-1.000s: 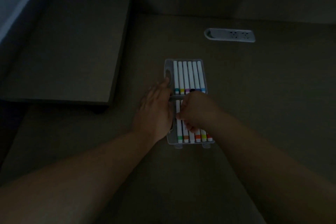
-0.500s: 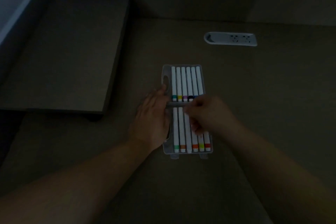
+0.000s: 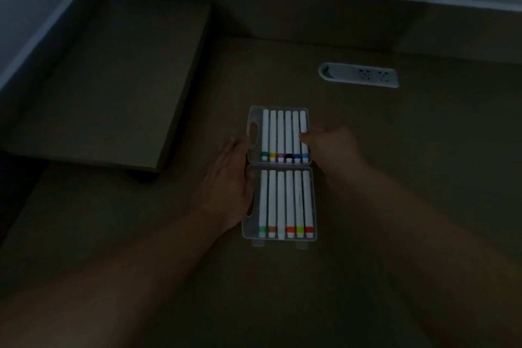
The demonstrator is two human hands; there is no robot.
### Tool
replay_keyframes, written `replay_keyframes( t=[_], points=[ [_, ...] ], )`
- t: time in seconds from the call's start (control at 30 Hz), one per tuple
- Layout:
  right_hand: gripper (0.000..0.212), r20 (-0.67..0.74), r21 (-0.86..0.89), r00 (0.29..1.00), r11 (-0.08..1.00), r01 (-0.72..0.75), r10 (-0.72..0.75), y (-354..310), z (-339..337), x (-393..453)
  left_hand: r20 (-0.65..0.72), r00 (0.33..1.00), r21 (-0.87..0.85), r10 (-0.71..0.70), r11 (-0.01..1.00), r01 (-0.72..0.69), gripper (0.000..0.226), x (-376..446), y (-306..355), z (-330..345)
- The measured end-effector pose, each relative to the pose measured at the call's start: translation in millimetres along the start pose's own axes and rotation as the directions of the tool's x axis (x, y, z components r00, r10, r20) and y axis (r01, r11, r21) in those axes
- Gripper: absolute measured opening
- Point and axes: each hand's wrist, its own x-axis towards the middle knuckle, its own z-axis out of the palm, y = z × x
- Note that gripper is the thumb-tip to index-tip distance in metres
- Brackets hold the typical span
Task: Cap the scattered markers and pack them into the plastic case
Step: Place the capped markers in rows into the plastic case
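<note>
We see our left hand (image 3: 230, 183) lying flat, fingers straight, against the open plastic case (image 3: 279, 175) mid-desk; markers (image 3: 285, 135) fill both halves. Our right hand (image 3: 329, 147) grips the case's right edge. Dim brown desk (image 3: 395, 164), power socket (image 3: 358, 75) toward its far edge.

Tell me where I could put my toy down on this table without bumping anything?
There's bare table right of the right hand, below the socket strip. More between the case and the raised block at left. It's crowded at the case: the left hand and right hand flank it, both rows full of markers.
</note>
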Motion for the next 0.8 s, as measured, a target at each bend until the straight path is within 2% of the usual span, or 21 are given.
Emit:
replay_keyframes(
  t=[0.07,0.23,0.33,0.4,0.5,0.57,0.63,0.73,0.8],
  points=[
    [0.005,0.011,0.064,0.999,0.997,-0.049,0.048,-3.5,-1.3,1.6,0.002,1.0,-0.007,-0.01,1.0,0.01,0.079,-0.2,-0.3,0.0],
    [0.009,0.085,0.033,0.987,0.989,-0.142,0.139,-8.2,-5.8,5.0,-0.033,0.998,-0.076,-0.048,0.996,0.046,0.071,2.8,3.2,-1.5],
    [0.015,0.012,0.192,0.999,0.981,-0.033,0.032,4.3,-5.0,1.6,-0.09,0.991,-0.191,-0.098,0.978,0.08,0.06,2.9,8.8,0.3],
    [0.021,0.013,0.203,1.0,0.979,0.009,-0.012,11.9,-5.1,1.2,-0.097,0.987,-0.292,-0.131,0.952,0.098,0.057,2.0,12.9,1.4],
    [0.03,0.087,0.155,0.996,0.987,-0.038,0.024,13.7,-5.8,2.6,-0.098,0.982,-0.42,-0.164,0.901,0.109,0.051,2.9,19.4,1.5],
    [0.033,0.082,0.247,0.995,0.967,-0.068,0.049,15.5,-8.1,3.6,-0.117,0.98,-0.516,-0.161,0.853,0.079,0.035,3.0,28.2,1.0],
    [0.035,0.068,0.329,0.996,0.942,-0.069,0.049,18.2,-8.8,1.4,-0.127,0.976,-0.591,-0.179,0.804,0.071,0.033,5.4,35.8,-0.3],
    [0.036,0.088,0.408,0.996,0.911,-0.054,0.02,18.3,-9.9,-2.3,-0.065,0.956,-0.688,-0.284,0.707,0.164,0.033,10.1,41.2,-1.7],
    [0.038,0.097,0.399,0.995,0.916,-0.041,0.003,16.4,-11.1,-3.5,-0.006,0.941,-0.722,-0.338,0.652,0.23,0.033,13.7,42.4,-2.3]
  ],
)
